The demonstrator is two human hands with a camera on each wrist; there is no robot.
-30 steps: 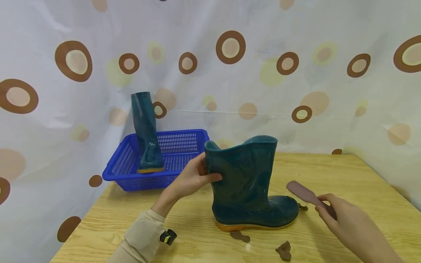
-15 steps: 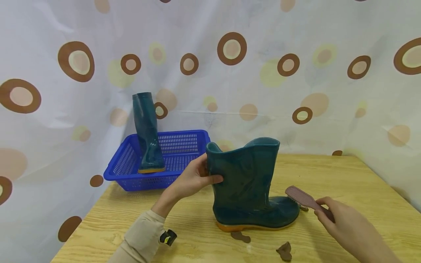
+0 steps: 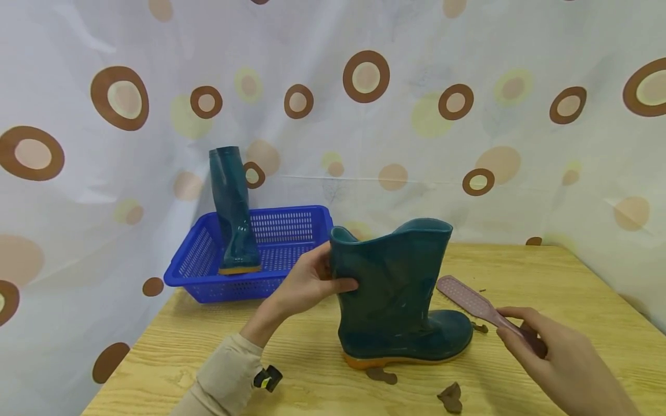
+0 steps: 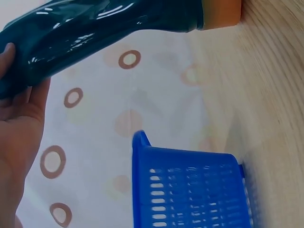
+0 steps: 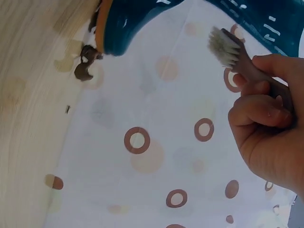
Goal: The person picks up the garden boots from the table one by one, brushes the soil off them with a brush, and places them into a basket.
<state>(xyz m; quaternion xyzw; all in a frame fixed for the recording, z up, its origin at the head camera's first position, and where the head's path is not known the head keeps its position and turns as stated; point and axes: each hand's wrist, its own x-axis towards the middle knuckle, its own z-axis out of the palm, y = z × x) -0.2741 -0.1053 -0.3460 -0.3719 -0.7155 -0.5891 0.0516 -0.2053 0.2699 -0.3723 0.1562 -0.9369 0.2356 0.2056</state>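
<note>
A dark teal rubber boot (image 3: 390, 289) with an orange sole stands on the table, toe pointing right. My left hand (image 3: 307, 280) grips the back of its shaft near the top, thumb on the near side and the other fingers behind. In my right hand (image 3: 557, 352) is a brownish-pink brush (image 3: 468, 297), held by the handle. Its head is raised above the toe, close to the front of the shaft. Pale bristles (image 5: 223, 47) show in the right wrist view, pointing away from the palm.
A second teal boot (image 3: 234, 214) stands in a blue plastic basket (image 3: 224, 286) at the back left. Brown mud-like pieces (image 3: 450, 397) lie on the wooden table (image 3: 546, 289) around the boot. A patterned curtain (image 3: 395, 138) hangs behind.
The brush went down onto the boot's toe, then lifted up and left toward the shaft. The boot's shaft has tipped slightly right, still in my left hand. A dark clump has gone from the toe.
</note>
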